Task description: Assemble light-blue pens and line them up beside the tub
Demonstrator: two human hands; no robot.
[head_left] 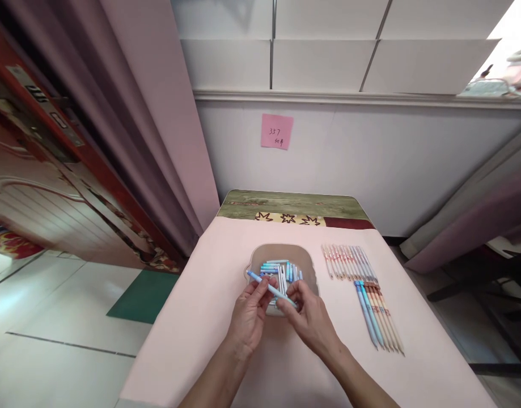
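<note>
A light blue pen [272, 288] slants across the front of a beige plastic bin [264, 250], held up between my two hands. The thumb and fingers of my left hand [249, 314] pinch it near its middle. My right hand [309, 317] is closed around its lower right end, which the fingers partly hide. Inside the bin lie several blue, teal and white pen parts [281, 275]. The front wall of the bin is partly covered by my hands.
To the right, a row of clear-bodied pens [347, 262] lies side by side. Below it are several blue and beige pens [379, 317], tips toward me. A pale pink sheet [192, 317] covers the table. A wall [337, 147] with a pink note [276, 131] stands behind.
</note>
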